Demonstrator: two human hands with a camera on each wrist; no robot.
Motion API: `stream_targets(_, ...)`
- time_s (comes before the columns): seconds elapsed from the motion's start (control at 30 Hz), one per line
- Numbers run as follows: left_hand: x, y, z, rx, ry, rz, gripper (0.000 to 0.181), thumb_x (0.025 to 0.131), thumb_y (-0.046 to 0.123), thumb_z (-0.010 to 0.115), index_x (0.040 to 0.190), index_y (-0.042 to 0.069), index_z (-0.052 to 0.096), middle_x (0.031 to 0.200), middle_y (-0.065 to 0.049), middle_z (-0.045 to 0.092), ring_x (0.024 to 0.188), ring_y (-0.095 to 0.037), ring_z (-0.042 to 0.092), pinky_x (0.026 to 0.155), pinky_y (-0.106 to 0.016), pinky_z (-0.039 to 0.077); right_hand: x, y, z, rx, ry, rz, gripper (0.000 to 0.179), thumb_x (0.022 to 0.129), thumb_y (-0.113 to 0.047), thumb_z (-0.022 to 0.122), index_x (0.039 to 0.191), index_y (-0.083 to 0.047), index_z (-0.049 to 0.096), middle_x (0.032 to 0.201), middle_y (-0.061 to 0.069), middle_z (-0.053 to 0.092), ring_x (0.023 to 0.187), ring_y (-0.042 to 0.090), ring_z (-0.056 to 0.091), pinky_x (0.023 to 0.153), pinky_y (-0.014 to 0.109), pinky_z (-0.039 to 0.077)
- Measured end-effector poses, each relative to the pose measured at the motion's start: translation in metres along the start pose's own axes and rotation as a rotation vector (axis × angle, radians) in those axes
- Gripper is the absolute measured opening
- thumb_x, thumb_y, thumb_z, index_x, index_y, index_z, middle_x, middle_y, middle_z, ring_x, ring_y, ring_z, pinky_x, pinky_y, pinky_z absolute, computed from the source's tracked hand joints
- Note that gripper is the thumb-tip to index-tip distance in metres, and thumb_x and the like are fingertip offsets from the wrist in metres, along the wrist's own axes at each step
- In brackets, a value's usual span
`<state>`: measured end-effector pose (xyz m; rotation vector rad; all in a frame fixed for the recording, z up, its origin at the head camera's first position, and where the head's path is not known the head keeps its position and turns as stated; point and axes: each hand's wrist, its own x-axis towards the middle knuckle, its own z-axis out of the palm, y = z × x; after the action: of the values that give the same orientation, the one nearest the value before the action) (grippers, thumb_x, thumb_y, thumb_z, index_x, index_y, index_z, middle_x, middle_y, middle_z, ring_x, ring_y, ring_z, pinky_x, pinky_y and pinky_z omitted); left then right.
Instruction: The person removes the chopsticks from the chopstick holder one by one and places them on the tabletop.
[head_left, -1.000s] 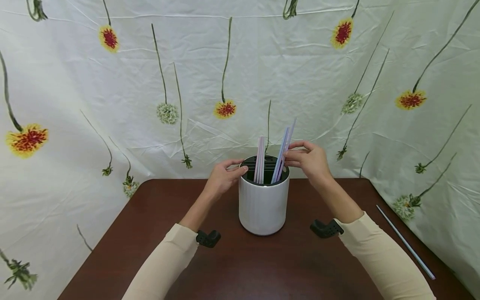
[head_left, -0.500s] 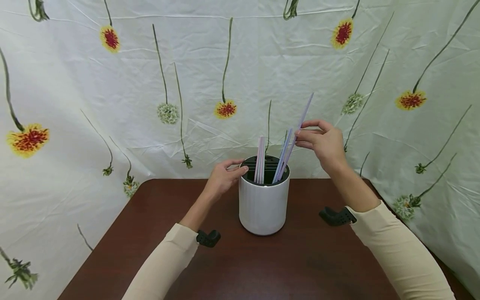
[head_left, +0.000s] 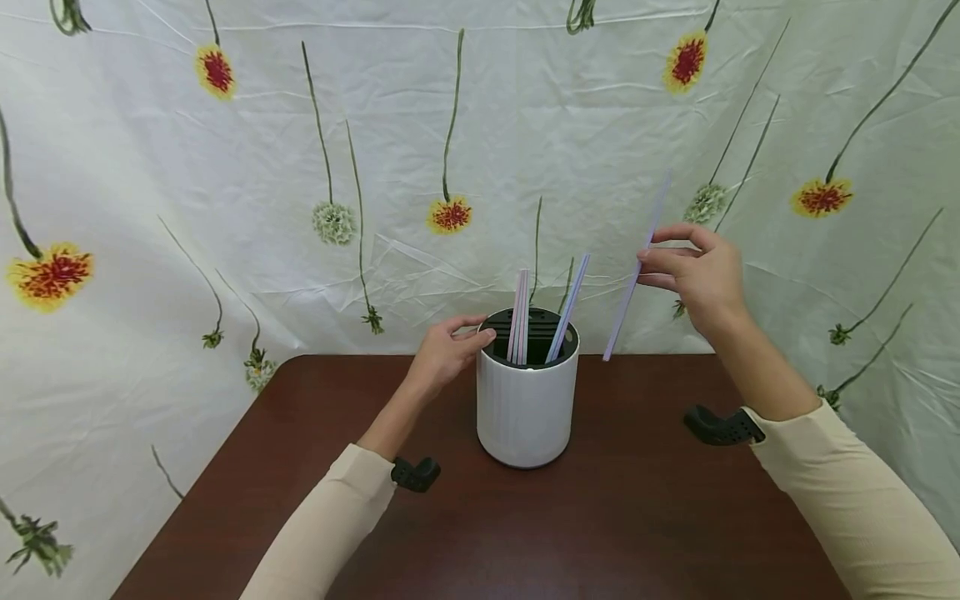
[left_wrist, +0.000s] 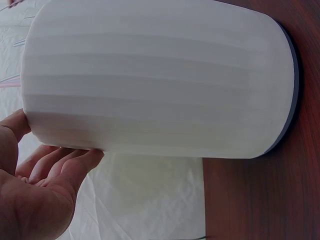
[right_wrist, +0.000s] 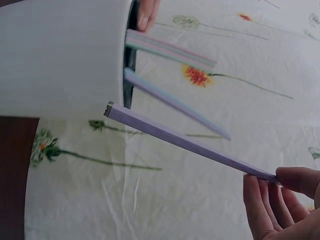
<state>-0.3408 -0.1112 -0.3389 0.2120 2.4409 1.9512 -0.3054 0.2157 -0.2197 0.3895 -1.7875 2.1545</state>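
The right grip (head_left: 705, 271) pinched a lilac stick (head_left: 620, 317) partway along, clear of the white utensil holder (head_left: 523, 417) and near the bench (head_left: 637, 500)'s far edge. Light fingertip pressure could have let it pivot. The left grip (head_left: 444, 350) clasped the holder's rim; slackening there, plus a knock, might have shifted it.

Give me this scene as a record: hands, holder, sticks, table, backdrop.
left hand: holds white holder at its rim
right hand: pinches purple stick, tilted, clear of holder
holder: upright on table
sticks in holder: pinkish bundle; blue-purple group leaning right in head view; exact count unclear
table: dark reddish-brown
backdrop: white cloth, flower print
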Motion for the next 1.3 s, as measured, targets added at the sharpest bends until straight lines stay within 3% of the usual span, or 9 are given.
stream_targets(0.2,0.001,0.001,0.000,0.013,0.000,-0.001,0.048,0.094,0.034,0.075,0.138,0.018,0.065,0.136,-0.010,0.066,0.134,-0.022,0.057,0.107,-0.045,0.051,-0.004,0.010,-0.025,-0.097,0.024,0.053,0.014,0.089,0.004,0.074,0.099,-0.006,0.072,0.079,0.003,0.076,0.069,0.017,0.075,0.069,0.032,0.063)
stream_targets(0.5,0.001,0.001,0.000,0.014,-0.012,0.004,0.048,0.094,0.035,0.074,0.139,0.019,0.064,0.133,-0.009,0.068,0.132,-0.022,0.059,0.107,-0.045,0.051,-0.015,0.030,-0.066,-0.278,0.057,0.139,0.016,0.093,-0.006,0.074,0.108,-0.008,0.071,0.078,-0.008,0.075,0.067,0.010,0.074,0.065,0.024,0.062)
stream_targets(0.63,0.001,0.000,0.000,0.007,-0.016,0.009,0.048,0.094,0.034,0.074,0.139,0.018,0.064,0.134,-0.010,0.068,0.133,-0.023,0.058,0.107,-0.046,0.051,-0.022,0.042,-0.089,-0.424,0.061,0.167,0.022,0.095,-0.014,0.074,0.115,-0.007,0.068,0.080,-0.015,0.074,0.068,0.007,0.074,0.066,0.022,0.061)
stream_targets(0.77,0.000,0.000,0.000,0.001,-0.015,0.013,0.048,0.095,0.034,0.074,0.139,0.017,0.064,0.137,-0.011,0.065,0.136,-0.023,0.055,0.108,-0.048,0.049,-0.030,0.053,-0.114,-0.564,0.079,0.212,0.019,0.095,-0.022,0.074,0.112,-0.016,0.069,0.082,-0.021,0.072,0.072,0.002,0.072,0.067,0.019,0.059)
stream_targets(0.87,-0.001,0.001,-0.001,0.005,-0.014,0.012,0.048,0.095,0.035,0.074,0.139,0.018,0.064,0.140,-0.011,0.063,0.137,-0.023,0.054,0.109,-0.048,0.048,-0.036,0.059,-0.131,-0.639,0.082,0.254,0.020,0.097,-0.026,0.072,0.114,-0.017,0.069,0.092,-0.018,0.071,0.075,-0.003,0.070,0.068,0.017,0.059)
stream_targets(0.97,-0.002,0.003,-0.002,0.003,-0.017,0.015,0.049,0.095,0.035,0.073,0.139,0.017,0.063,0.141,-0.010,0.062,0.137,-0.024,0.054,0.109,-0.048,0.049,-0.041,0.065,-0.152,-0.628,0.081,0.285,0.008,0.098,-0.022,0.069,0.103,-0.027,0.073,0.090,-0.019,0.070,0.074,-0.004,0.069,0.069,0.019,0.059)
stream_targets(1.1,-0.002,0.003,-0.001,-0.001,-0.021,0.021,0.049,0.095,0.034,0.073,0.140,0.016,0.063,0.139,-0.010,0.064,0.138,-0.023,0.054,0.109,-0.047,0.049,-0.048,0.074,-0.180,-0.576,0.093,0.324,0.029,0.097,-0.013,0.069,0.084,-0.039,0.070,0.076,-0.024,0.067,0.070,-0.001,0.071,0.066,0.022,0.060)
stream_targets(1.2,-0.001,0.003,-0.001,-0.001,-0.019,0.020,0.048,0.095,0.033,0.073,0.139,0.016,0.064,0.137,-0.010,0.066,0.136,-0.023,0.055,0.108,-0.046,0.049,-0.055,0.081,-0.196,-0.622,0.090,0.358,0.028,0.097,-0.012,0.068,0.084,-0.037,0.070,0.074,-0.023,0.067,0.069,0.001,0.070,0.064,0.023,0.060)
stream_targets(1.3,-0.001,0.002,0.000,-0.007,-0.018,0.018,0.047,0.095,0.032,0.074,0.138,0.016,0.064,0.135,-0.011,0.067,0.136,-0.022,0.055,0.108,-0.046,0.049,-0.061,0.089,-0.213,-0.682,0.074,0.393,0.017,0.098,-0.010,0.064,0.095,-0.022,0.075,0.076,-0.020,0.070,0.069,0.000,0.069,0.064,0.024,0.061)
